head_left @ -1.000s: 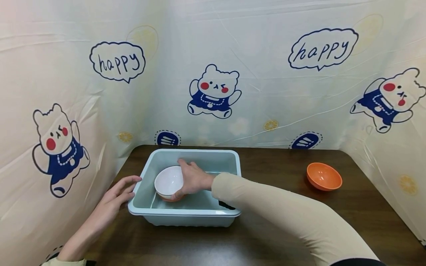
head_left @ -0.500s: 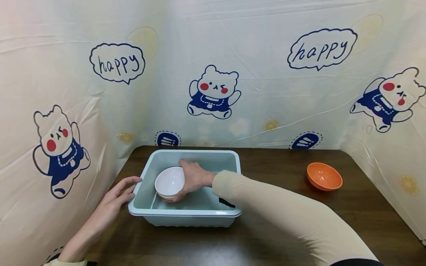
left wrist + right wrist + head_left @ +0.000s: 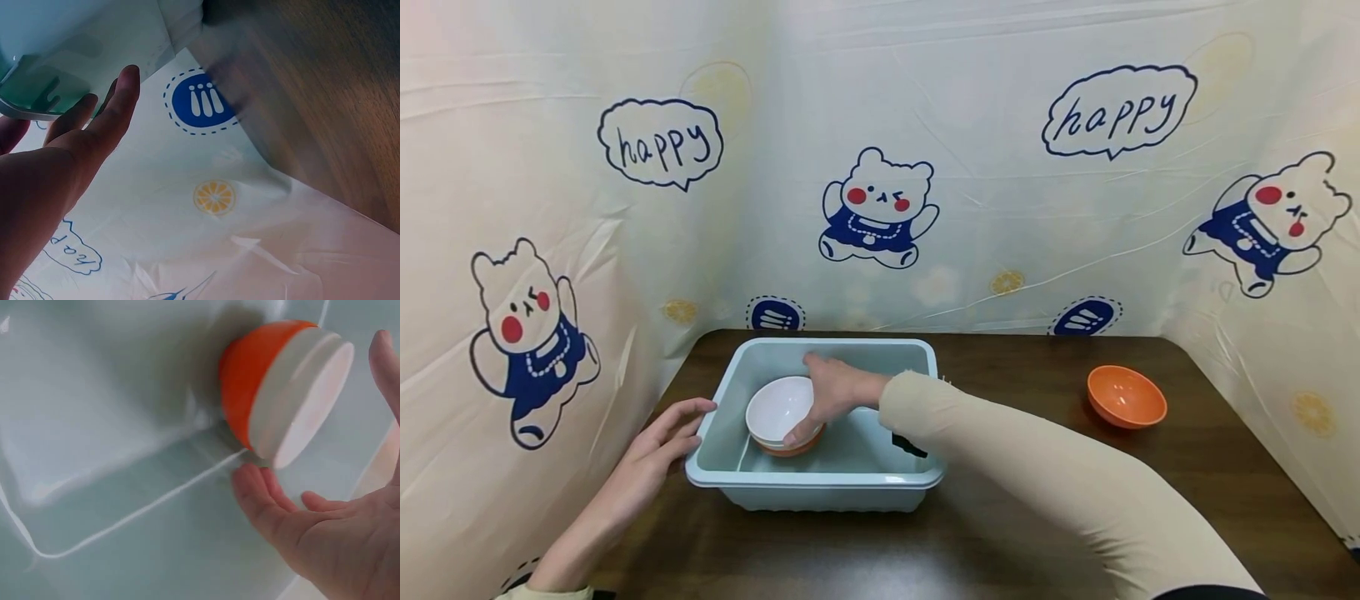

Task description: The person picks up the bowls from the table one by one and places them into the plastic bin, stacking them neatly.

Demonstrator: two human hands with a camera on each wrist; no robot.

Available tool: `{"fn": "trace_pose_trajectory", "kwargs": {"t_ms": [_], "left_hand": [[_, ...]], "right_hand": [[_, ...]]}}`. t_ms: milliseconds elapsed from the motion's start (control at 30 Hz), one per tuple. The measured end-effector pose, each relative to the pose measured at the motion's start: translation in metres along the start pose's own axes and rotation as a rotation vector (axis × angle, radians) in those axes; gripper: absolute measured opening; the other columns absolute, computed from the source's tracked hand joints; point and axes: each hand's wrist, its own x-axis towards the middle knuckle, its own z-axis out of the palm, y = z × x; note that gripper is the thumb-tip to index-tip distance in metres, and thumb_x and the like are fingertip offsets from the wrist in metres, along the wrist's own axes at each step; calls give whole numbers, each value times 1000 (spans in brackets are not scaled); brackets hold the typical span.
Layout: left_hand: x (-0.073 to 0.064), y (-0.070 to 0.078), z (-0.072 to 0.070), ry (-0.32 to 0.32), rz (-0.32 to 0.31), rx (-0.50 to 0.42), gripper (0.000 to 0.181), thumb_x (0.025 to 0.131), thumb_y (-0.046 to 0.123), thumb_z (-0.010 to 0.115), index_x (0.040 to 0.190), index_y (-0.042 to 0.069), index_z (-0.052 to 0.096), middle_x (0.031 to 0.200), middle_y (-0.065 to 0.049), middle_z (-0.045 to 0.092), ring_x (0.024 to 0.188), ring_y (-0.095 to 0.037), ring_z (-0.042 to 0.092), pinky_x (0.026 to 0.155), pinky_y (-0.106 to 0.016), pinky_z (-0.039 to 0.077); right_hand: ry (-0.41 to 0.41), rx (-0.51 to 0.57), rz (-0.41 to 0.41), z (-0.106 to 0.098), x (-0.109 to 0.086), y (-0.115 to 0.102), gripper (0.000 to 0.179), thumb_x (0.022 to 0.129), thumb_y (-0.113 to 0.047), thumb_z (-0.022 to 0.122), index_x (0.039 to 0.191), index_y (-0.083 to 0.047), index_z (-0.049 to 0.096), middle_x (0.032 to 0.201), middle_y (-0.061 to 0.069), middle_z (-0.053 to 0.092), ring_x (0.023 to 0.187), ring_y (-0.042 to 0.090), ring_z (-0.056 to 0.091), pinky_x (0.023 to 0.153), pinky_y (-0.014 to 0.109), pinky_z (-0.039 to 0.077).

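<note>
A pale blue-green plastic basin [image 3: 820,480] stands on the table, left of centre. Inside it, toward the left, sits a stack with white bowl rims [image 3: 773,408] on top and an orange bowl [image 3: 789,451] beneath. My right hand [image 3: 837,392] reaches into the basin at the stack's right side. The right wrist view shows its thumb and fingers spread apart, fingertips close to the rim of the white bowl [image 3: 312,400], not wrapped round it. My left hand [image 3: 658,446] rests its loosely extended fingers against the basin's left rim; in the left wrist view those fingers [image 3: 119,106] lie along the outer wall.
Another orange bowl [image 3: 1126,397] stands upright by itself on the right part of the dark wooden table [image 3: 1015,367]. A printed cloth [image 3: 880,100] with bears and speech bubbles hangs behind and at both sides. My right sleeve [image 3: 1037,467] crosses over the basin's right rim.
My right hand has loosened from the bowl stack and drawn slightly up and away, so more of the lower orange bowl shows. My left hand stays at the rim.
</note>
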Motion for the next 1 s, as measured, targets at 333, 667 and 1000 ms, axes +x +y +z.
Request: {"fn": "trace_pose_trajectory", "kwargs": {"t_ms": [333, 667, 1000], "left_hand": [[0, -1, -1, -1, 13, 8, 41, 112, 9, 36, 153, 1, 37, 162, -34, 33, 143, -54, 39, 87, -25, 53], [0, 1, 0, -9, -6, 12, 43, 112, 10, 38, 154, 1, 35, 164, -33, 29, 144, -54, 37, 88, -26, 53], [1, 0, -1, -6, -9, 11, 42, 113, 11, 38, 154, 1, 35, 164, -34, 28, 145, -55, 35, 87, -25, 53]], "right_hand": [[-48, -26, 11, -18, -15, -23, 101, 81, -46, 91, 157, -5, 38, 141, 11, 58, 117, 20, 55, 104, 37, 49], [-74, -63, 14, -33, -34, -32, 76, 85, -42, 89, 141, -8, 50, 128, 7, 62, 106, 17, 57, 92, 33, 51], [-42, -100, -51, -36, -57, -28, 62, 87, -37, 88, 134, -4, 64, 106, 2, 64, 92, 15, 59, 75, 26, 53]]}}
